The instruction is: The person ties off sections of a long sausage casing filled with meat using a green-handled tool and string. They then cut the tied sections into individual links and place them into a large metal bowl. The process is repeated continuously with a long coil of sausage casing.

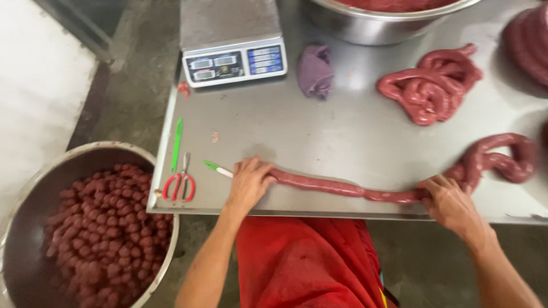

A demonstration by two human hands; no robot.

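steel table [342,131] bears scale [231,43], cloth [315,71], scissors [180,183], sausage ropes [434,85].

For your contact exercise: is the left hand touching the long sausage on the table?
Touching. The head view shows the left hand pressed on the end of the long sausage.

Soft, even daylight here, dull sheen off my steel table [342,131], faint shadows, slight motion blur, edges bending outward.

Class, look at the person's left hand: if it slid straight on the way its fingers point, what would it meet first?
The left hand points up-left; it would likely first meet the green-and-white tool just beyond its fingertips.
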